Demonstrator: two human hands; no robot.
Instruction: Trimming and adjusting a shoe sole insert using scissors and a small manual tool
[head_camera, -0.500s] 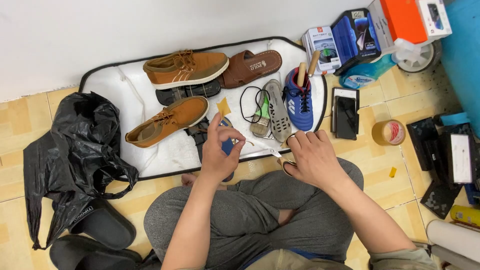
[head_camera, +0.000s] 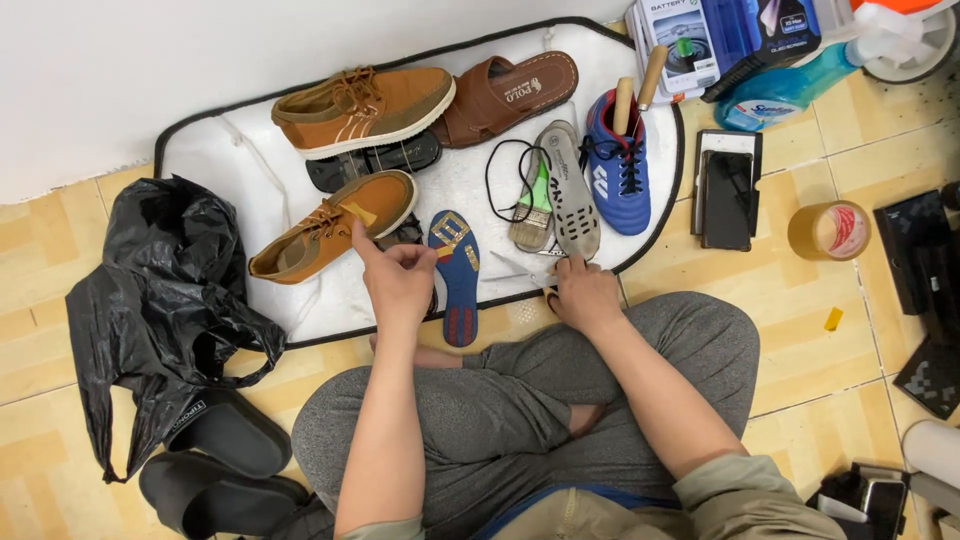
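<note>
Two hands logged: left hand (head_camera: 400, 280) loosely curled, forefinger out, blue insole (head_camera: 458, 275) at 3 o'clock, lengthwise 12-to-6; right hand (head_camera: 585, 295) farther, grip indeterminate.

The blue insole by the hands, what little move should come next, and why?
Probably the left hand should close on the blue insole and lift it. The insole lies flat on the white mat right beside that hand, while the right hand rests at the mat's edge, near the grey sole.
</note>
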